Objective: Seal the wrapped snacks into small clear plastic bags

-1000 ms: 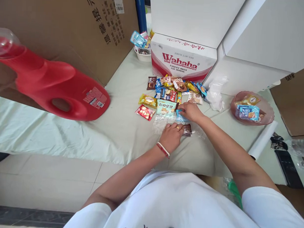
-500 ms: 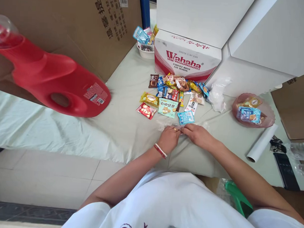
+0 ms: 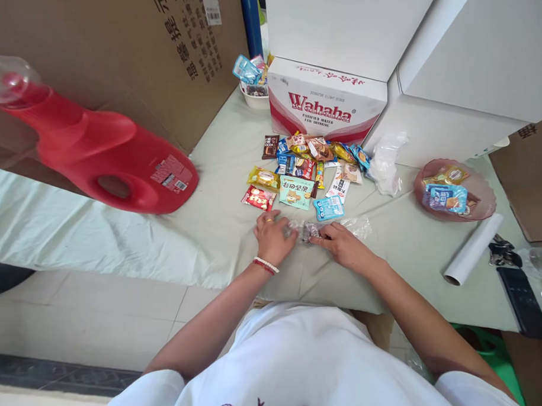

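Note:
Close to the table's near edge lies a small dark snack (image 3: 311, 230) in a clear plastic wrapper (image 3: 359, 227), which stretches out on both sides. My right hand (image 3: 347, 247) grips the snack's right side between thumb and fingers. On the left, my left hand (image 3: 275, 237) has its fingers apart and rests by the wrapper's left end, its thumb side touching the plastic. Just beyond the hands lie a light-blue packet (image 3: 328, 208), a green packet (image 3: 295, 192), a red packet (image 3: 258, 197) and a yellow packet (image 3: 263, 178), with a pile of other snacks behind.
A large red jug (image 3: 116, 162) stands at left before a cardboard box (image 3: 125, 56). Behind the snacks are a Wahaha box (image 3: 323, 104) and a crumpled plastic bag (image 3: 385, 165). At right are a pink bowl (image 3: 488, 202), a white roll (image 3: 471, 251) and a phone (image 3: 523, 300).
My hands, close together before, have moved apart. The left one has shifted left and opened, and the dark snack now shows between them. The whole view has shifted slightly.

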A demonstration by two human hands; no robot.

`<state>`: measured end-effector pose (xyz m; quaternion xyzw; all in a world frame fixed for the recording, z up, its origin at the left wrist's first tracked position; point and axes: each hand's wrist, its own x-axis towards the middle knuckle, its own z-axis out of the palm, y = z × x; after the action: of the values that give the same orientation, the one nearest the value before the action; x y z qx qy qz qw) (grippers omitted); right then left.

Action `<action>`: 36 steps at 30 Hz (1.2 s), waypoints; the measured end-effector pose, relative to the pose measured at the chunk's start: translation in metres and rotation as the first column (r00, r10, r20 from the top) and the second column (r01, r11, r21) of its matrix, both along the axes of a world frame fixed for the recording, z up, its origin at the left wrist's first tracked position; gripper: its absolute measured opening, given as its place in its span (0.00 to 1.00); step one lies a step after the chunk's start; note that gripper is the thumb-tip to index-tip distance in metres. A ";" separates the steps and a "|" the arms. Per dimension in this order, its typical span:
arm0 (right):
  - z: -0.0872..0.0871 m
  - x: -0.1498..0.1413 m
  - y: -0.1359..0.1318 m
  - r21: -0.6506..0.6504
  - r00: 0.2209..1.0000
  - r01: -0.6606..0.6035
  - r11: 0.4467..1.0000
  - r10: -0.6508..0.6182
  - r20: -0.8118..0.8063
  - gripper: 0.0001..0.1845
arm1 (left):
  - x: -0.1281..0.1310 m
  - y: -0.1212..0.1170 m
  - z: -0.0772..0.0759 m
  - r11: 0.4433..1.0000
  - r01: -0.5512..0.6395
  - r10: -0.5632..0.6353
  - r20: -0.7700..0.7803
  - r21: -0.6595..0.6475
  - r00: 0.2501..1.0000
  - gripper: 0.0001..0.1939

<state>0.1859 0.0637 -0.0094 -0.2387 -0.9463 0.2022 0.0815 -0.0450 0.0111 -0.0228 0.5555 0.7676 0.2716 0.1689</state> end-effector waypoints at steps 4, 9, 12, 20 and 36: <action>0.001 -0.003 -0.005 0.015 1.000 0.004 1.000 -0.004 0.014 0.25 | 0.019 -0.003 0.014 0.997 0.044 -0.060 0.256 0.067 0.965 0.08; 0.011 -0.001 -0.011 -0.048 0.994 0.035 0.998 -0.040 -0.101 0.16 | 0.055 0.002 0.021 0.962 0.247 -0.271 0.280 0.117 0.921 0.09; 0.017 0.015 -0.009 -0.163 0.974 0.074 0.984 -0.107 -0.201 0.15 | 0.068 0.000 0.017 0.910 0.405 -0.407 -0.002 0.090 0.914 0.15; -0.003 0.059 0.007 0.061 0.770 0.638 0.768 -0.635 -0.062 0.08 | 0.073 -0.017 -0.004 0.862 0.507 -0.468 -0.397 -0.009 0.789 0.22; 0.000 -0.037 0.004 -0.165 0.881 0.445 0.880 -0.463 -0.095 0.13 | 0.032 -0.004 -0.009 0.926 0.282 -0.315 0.104 0.252 0.943 0.22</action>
<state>0.1490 0.0674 -0.0098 -0.4454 -0.8400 0.2576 0.1720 -0.0135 0.0071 -0.0322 0.6612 0.6225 0.3698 0.1962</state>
